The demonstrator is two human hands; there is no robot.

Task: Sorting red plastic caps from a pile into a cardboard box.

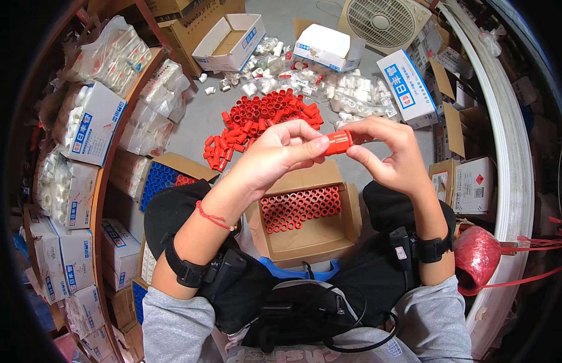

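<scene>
Between my two hands is a red plastic pipe fitting (338, 142), held up above an open cardboard box. My left hand (292, 147) grips its left end between thumb and fingers. The thumb and fingertips of my right hand (387, 149) are on the flanged right end. Below, the cardboard box (308, 247) holds rows of red fittings (301, 204) standing on end, filling its far part. Beyond my hands, a heap of loose red fittings (271, 111) lies on the grey floor.
Bagged white fittings (353, 90) and white cartons (235, 43) lie beyond the heap, near a square fan (380, 22). Shelves with boxes (92, 127) stand at left. A box of blue and red fittings (160, 181) sits by my left knee; red twine (476, 258) is at right.
</scene>
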